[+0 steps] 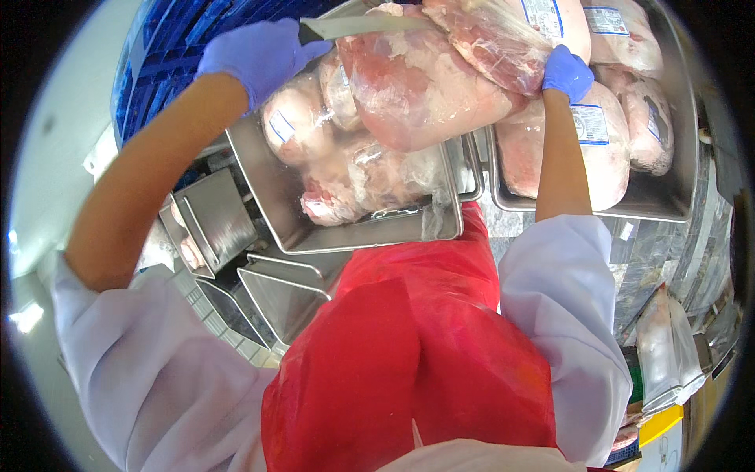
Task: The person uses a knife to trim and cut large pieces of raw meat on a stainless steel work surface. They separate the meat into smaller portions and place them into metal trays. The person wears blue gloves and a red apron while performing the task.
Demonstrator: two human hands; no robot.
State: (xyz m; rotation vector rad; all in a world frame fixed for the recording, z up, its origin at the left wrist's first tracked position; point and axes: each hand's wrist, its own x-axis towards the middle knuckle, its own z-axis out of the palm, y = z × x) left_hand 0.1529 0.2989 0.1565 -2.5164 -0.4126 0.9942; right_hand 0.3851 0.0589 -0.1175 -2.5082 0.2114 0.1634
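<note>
My left hand [255, 59], in a purple glove, is closed around the dark handle of a knife [370, 27]. The blade points right and lies against the far side of a large pale-pink cut of meat [421, 86]. My right hand [567, 75], gloved too, grips the near right end of a redder piece of meat [499, 47] that rests against the large cut; its fingers are partly hidden. The large cut is above the right part of a metal tray [295, 241], which holds several plastic-wrapped pieces of meat [334, 185].
On the right, a second metal tray [683, 185] bears several bagged, labelled meat cuts [602, 141]. Blue plastic crates [177, 47] stand at the far left. Lower left are metal containers [216, 216] and a metal-framed rack [279, 287]. Another bagged item [664, 346] is at the lower right.
</note>
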